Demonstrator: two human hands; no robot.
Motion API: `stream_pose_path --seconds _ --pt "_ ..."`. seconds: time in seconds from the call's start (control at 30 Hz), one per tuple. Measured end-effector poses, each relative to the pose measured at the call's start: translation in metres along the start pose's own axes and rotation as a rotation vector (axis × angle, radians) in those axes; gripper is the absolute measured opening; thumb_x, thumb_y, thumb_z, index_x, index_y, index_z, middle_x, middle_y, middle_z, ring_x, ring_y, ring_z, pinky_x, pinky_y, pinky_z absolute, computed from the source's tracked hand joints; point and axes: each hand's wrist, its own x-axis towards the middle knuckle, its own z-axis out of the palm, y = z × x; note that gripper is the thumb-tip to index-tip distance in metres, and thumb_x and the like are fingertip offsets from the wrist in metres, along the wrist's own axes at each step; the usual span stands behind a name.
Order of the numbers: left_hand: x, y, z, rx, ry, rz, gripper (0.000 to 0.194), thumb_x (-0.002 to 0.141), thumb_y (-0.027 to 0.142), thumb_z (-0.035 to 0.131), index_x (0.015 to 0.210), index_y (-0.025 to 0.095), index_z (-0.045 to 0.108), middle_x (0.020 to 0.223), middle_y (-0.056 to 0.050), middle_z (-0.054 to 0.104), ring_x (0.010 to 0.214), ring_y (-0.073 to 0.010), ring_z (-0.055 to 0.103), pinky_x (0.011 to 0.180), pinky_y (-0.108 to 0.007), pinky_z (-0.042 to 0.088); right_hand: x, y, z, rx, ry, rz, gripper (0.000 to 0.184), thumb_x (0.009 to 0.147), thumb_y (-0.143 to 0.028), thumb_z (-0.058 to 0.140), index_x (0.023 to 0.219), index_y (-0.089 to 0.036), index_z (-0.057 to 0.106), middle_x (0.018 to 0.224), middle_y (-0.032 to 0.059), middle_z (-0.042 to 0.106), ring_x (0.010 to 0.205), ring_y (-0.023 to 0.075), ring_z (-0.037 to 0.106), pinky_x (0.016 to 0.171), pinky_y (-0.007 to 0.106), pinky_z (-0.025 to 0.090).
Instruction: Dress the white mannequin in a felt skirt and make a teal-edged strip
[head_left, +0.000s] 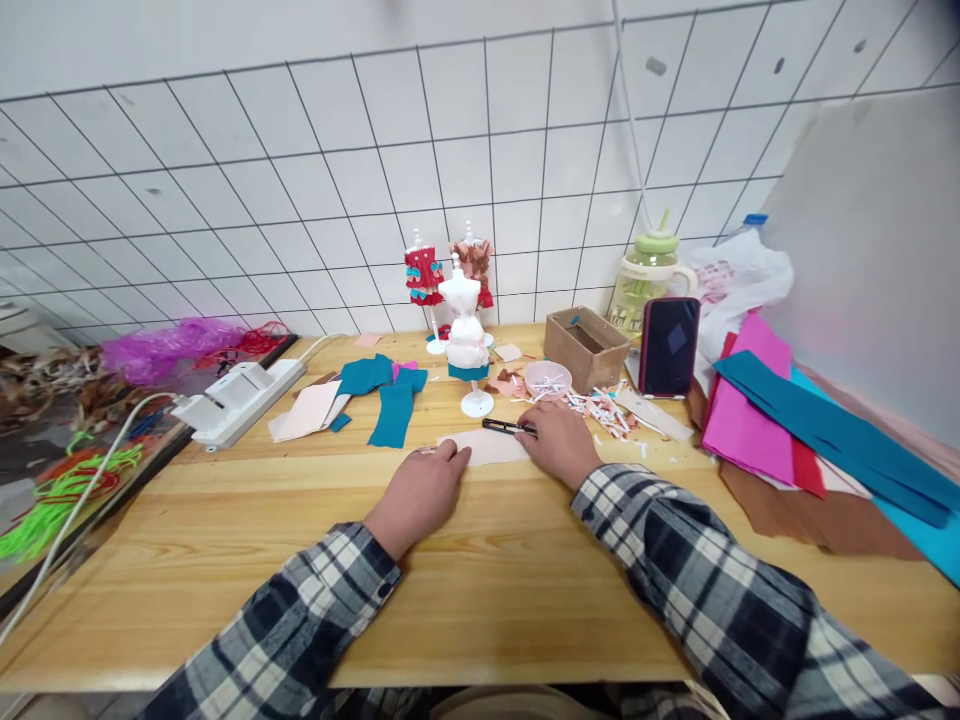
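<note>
A pale pink sheet (491, 447), paper or thin cloth, lies flat on the table between my hands. My left hand (421, 490) is closed at its left end, with the thumb and fingertips pressed on it. My right hand (559, 440) rests at the other end, its fingers curled over one end of a slim black tool (499, 426); the covered end is hidden, so its exact kind is unclear. Just behind the sheet stands a small white dress form (460, 295), with white ruffles and a teal band round its lower part.
Two decorated dress forms, one red (424, 275), stand behind. Teal pieces (392, 413) lie left, near a white power strip (244, 400). To the right are a cardboard box (587, 350), a pink bowl (547, 378) with scraps, a phone (670, 345) and coloured sheets (750, 400).
</note>
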Motion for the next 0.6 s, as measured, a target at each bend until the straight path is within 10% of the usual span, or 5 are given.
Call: stream_pose_path --seconds 0.23,0.6 --pt "-0.003 -0.006 -0.001 0.037 -0.028 0.003 0.045 0.089 0.014 0.039 0.133 0.025 0.046 0.105 -0.009 0.060 0.084 -0.0218 0.063 0.074 -0.034 0.046 -0.003 0.009 -0.010 0.118 0.088 -0.077 0.019 0.085 -0.038 0.059 0.093 -0.024 0.070 0.106 0.0031 0.068 0.105 0.0223 0.052 0.090 0.036 0.035" --pt "-0.007 -0.033 -0.010 -0.196 0.165 -0.475 0.036 0.094 0.036 0.033 0.121 0.017 0.049 0.087 -0.010 0.069 0.078 -0.0255 0.067 0.063 -0.031 0.043 -0.010 0.000 -0.008 0.143 -0.006 -0.175 0.023 0.087 -0.031 0.058 0.106 -0.024 0.068 0.116 0.0049 0.064 0.110 0.0224 0.049 0.095 0.040 0.037"
